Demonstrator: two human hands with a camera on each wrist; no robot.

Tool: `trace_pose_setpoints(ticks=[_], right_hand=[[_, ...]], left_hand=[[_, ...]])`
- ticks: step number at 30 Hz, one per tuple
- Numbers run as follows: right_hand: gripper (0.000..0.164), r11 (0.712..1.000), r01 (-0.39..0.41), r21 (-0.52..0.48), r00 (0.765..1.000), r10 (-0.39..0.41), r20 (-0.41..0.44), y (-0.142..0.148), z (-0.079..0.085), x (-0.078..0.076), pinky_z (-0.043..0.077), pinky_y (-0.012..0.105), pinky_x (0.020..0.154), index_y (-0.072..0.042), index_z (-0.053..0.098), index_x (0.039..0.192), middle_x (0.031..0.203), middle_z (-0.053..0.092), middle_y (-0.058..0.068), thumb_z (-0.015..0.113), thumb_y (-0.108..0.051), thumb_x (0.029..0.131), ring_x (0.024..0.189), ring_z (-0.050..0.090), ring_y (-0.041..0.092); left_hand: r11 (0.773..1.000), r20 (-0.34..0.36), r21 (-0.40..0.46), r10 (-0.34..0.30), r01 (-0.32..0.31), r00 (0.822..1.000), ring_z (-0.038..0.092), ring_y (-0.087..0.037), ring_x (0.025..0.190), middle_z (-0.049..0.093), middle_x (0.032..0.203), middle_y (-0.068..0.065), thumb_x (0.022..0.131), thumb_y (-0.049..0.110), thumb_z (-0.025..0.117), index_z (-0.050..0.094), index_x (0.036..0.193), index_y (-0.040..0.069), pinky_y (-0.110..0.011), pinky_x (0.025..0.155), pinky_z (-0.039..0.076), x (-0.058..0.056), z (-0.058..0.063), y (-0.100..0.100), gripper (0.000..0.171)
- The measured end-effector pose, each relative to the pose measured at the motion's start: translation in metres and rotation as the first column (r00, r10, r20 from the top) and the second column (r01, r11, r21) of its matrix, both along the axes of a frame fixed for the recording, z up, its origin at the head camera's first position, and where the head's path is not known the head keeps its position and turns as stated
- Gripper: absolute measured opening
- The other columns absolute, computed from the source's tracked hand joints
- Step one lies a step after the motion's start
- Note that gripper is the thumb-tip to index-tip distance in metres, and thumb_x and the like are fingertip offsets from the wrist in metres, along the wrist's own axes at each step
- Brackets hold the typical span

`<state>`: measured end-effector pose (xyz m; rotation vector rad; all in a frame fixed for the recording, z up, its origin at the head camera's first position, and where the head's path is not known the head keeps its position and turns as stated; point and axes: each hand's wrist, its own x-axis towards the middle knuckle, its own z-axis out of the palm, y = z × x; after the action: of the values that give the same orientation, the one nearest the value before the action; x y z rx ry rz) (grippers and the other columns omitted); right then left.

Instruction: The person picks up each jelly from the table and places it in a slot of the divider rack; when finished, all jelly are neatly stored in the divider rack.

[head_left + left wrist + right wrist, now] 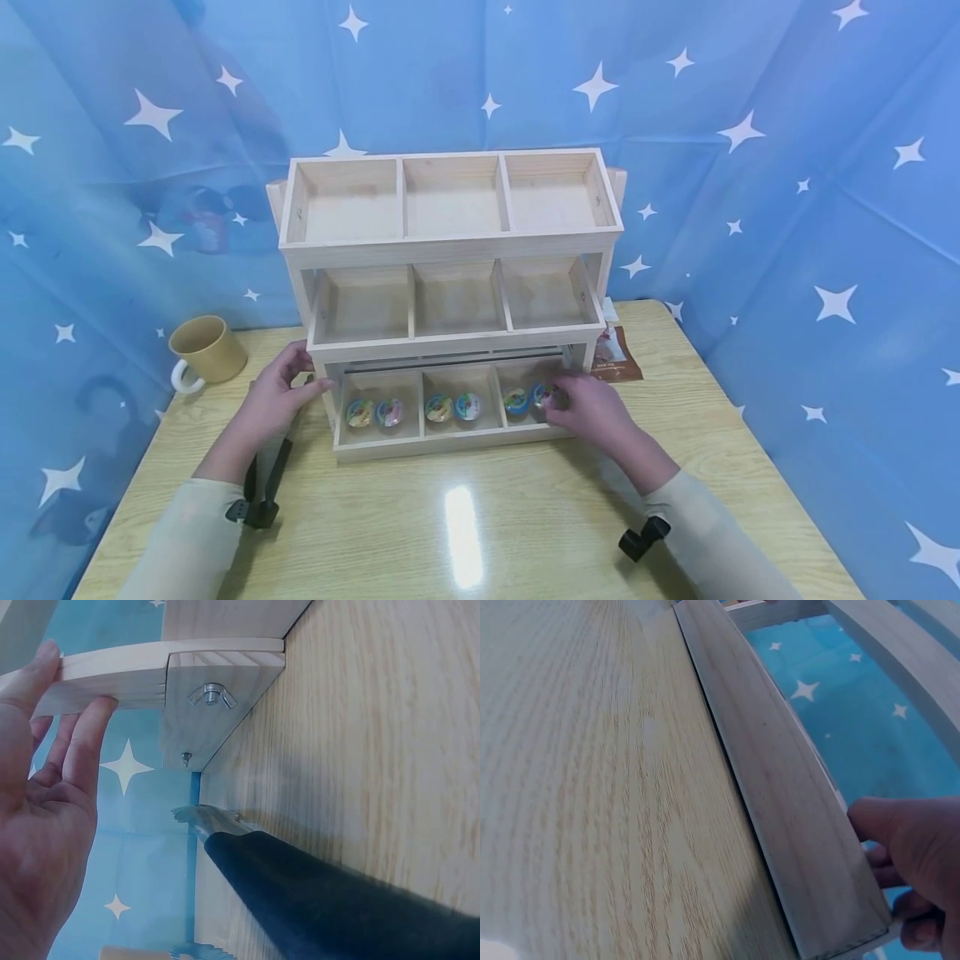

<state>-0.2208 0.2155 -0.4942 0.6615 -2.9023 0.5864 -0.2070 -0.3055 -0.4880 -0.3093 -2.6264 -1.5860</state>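
Observation:
A three-tier wooden rack [450, 252] stands on the table, each tier split into three compartments. Small round cups with printed lids sit in pairs along the bottom tier, such as a yellow-lidded cup [360, 412] and a pink one [389, 412] on the left. My left hand [281, 396] holds the rack's left side post [112, 675] between thumb and fingers. Down in the bottom right compartment, my right hand [600, 412] pinches a small cup [541, 395], partly covered by the fingers, beside a blue-rimmed cup [515, 402]. In the right wrist view the front board [780, 802] hides that cup.
A tan mug [213, 354] with a white handle stands at the table's left. Behind the rack's right side lies a brown packet [618, 358]. Blue star-printed cloth [750, 208] hangs around the table. A black strap device [262, 504] is on the left wrist.

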Motion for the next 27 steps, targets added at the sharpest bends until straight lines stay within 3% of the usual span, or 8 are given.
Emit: trace_pose_setpoints(ticks=[8, 18, 27], right_hand=[[0.014, 1.0, 0.001, 0.008, 0.999, -0.001, 0.04, 0.0013, -0.0003, -0.0049, 0.05, 0.036, 0.061, -0.013, 0.076, 0.096, 0.083, 0.066, -0.005, 0.086, -0.019, 0.088, 0.068, 0.056, 0.013], [0.019, 0.999, -0.003, 0.044, 0.996, -0.001, 0.087, 0.0, 0.0009, -0.0076, 0.05, 0.036, 0.062, -0.011, 0.082, 0.104, 0.079, 0.069, -0.007, 0.086, -0.024, 0.092, 0.066, 0.056, 0.011], [0.017, 0.999, -0.015, 0.045, 0.998, 0.012, 0.056, 0.0015, 0.0005, -0.0063, 0.049, 0.036, 0.06, -0.017, 0.072, 0.09, 0.076, 0.064, -0.009, 0.088, -0.024, 0.09, 0.066, 0.054, 0.011]], left_hand=[[1.0, 0.012, 0.015, -0.004, 0.004, 1.0, 0.061, -0.019, 0.123, 0.069, 0.134, -0.017, 0.105, 0.02, 0.079, 0.05, 0.158, 0.011, -0.066, 0.115, 0.043, -0.0005, 0.0, -0.0005, 0.061], [1.0, 0.001, 0.027, -0.009, 0.009, 1.0, 0.06, -0.02, 0.124, 0.068, 0.136, -0.018, 0.105, 0.017, 0.079, 0.05, 0.159, 0.011, -0.07, 0.116, 0.04, 0.0002, -0.0005, -0.0001, 0.061], [0.999, -0.001, 0.031, -0.007, 0.007, 1.0, 0.059, -0.026, 0.126, 0.068, 0.135, -0.02, 0.104, 0.016, 0.08, 0.05, 0.159, 0.01, -0.074, 0.119, 0.035, -0.0007, -0.0007, -0.0003, 0.062]])
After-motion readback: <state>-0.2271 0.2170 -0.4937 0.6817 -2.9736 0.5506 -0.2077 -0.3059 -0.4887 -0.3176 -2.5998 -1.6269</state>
